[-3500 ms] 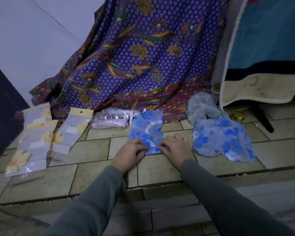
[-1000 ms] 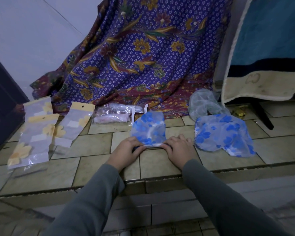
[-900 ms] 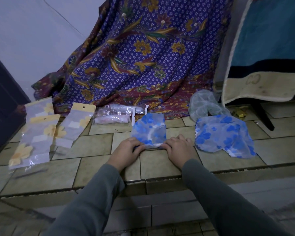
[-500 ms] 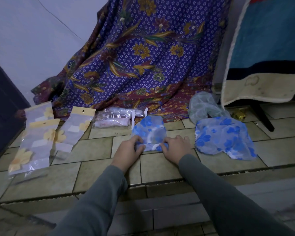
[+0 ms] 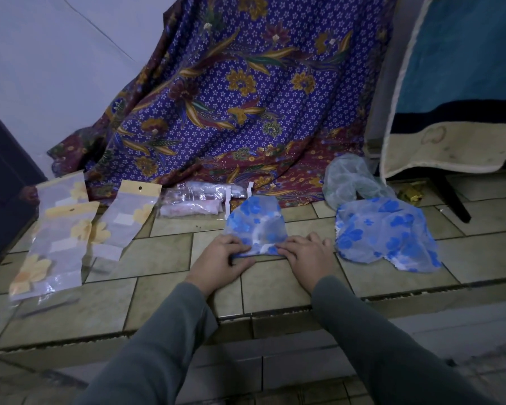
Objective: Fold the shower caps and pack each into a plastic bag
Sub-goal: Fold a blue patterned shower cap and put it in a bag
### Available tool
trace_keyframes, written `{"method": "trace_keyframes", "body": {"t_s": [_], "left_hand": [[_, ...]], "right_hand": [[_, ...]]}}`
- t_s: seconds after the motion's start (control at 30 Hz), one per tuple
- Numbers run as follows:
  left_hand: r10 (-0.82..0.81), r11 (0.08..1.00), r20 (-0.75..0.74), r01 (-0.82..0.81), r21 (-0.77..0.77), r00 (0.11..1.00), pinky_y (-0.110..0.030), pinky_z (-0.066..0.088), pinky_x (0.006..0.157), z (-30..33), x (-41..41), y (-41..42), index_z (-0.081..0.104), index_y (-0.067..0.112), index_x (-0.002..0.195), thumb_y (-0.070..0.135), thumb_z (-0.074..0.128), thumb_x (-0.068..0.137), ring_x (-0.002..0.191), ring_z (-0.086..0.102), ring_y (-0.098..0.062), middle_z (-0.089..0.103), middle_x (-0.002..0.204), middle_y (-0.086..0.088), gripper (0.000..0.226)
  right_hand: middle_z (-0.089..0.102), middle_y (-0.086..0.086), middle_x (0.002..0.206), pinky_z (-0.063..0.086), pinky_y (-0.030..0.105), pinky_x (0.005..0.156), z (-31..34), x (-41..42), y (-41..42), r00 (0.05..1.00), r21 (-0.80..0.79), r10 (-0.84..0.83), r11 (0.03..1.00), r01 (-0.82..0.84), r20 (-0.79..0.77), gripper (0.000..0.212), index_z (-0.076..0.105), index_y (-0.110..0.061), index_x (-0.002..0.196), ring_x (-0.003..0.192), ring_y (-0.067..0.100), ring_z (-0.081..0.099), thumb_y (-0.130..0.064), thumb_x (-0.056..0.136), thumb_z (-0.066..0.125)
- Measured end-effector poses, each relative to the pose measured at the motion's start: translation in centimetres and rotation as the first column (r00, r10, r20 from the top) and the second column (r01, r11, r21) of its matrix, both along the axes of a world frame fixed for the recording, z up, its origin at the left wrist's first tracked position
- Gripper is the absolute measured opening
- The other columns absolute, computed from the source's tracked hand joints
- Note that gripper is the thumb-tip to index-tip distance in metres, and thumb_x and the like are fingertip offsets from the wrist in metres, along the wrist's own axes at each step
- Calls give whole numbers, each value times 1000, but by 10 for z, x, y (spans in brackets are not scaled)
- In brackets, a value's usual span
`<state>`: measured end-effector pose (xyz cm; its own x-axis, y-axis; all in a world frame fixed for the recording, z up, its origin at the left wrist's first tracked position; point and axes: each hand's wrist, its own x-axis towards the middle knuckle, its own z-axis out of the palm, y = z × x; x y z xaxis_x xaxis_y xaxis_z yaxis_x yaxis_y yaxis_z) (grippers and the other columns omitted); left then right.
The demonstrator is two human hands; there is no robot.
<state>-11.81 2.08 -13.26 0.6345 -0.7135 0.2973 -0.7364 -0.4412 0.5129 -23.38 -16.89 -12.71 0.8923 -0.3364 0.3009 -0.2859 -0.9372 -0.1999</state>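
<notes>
On the floor (image 5: 164,258) before the cloth (image 5: 246,97), the cap (image 5: 253,223) lies half folded. The left hand (image 5: 219,263) and right hand (image 5: 306,257) each pinch its near edge. Next, I think: fold again, then reach a bag (image 5: 129,217).

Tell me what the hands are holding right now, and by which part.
Both hands, left and right, pinch the near folded edge of the blue cap, one at each end.
</notes>
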Motion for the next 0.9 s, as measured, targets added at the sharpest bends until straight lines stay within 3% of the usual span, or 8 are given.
{"method": "trace_keyframes", "body": {"t_s": [0.1,0.23,0.43,0.63,0.8,0.9], "left_hand": [[9,1000,-79,-7,16,997,-21,42,92,4,6,-5,74,16,103,40,79,72,97,56,-10,64,99,4,40],[-2,1000,-76,1,-7,997,-21,42,90,3,7,-5,74,14,103,32,77,77,95,57,-13,63,95,4,32],[-9,1000,99,6,28,995,-34,50,75,0,-6,0,75,20,98,53,49,84,82,57,-20,61,81,2,45],[11,1000,196,-11,-1,981,-28,43,75,-3,-16,7,75,26,94,54,46,89,79,50,-18,60,77,8,40],[81,996,87,-83,19,993,-32,45,73,4,-14,2,73,27,90,57,44,85,79,50,-18,63,79,7,42],[118,993,-9,-117,30,993,-36,45,78,3,-8,-1,73,25,92,47,54,89,84,52,-17,66,85,4,29]], "right_hand": [[60,-20,116,16,31,74,3,-1,2,999,53,-14,998,16,-40,32,64,-42,114,103,13,44,-56,89,49],[59,-16,109,22,31,78,7,-2,3,997,94,-9,995,16,-73,38,62,-41,118,104,13,43,-59,87,51],[61,-12,105,19,31,73,7,-8,4,997,57,31,998,-26,-78,37,61,-41,120,101,15,45,-56,91,45],[61,-12,102,25,33,76,5,-21,10,998,54,20,998,-16,-66,34,64,-40,114,98,15,48,-54,94,40],[63,-8,101,29,35,80,7,-8,11,997,72,-28,997,33,-68,34,68,-33,105,100,18,50,-50,96,40],[63,-6,99,28,36,80,9,-1,9,996,78,-36,996,43,-85,35,67,-30,104,99,18,50,-49,97,38]]}}
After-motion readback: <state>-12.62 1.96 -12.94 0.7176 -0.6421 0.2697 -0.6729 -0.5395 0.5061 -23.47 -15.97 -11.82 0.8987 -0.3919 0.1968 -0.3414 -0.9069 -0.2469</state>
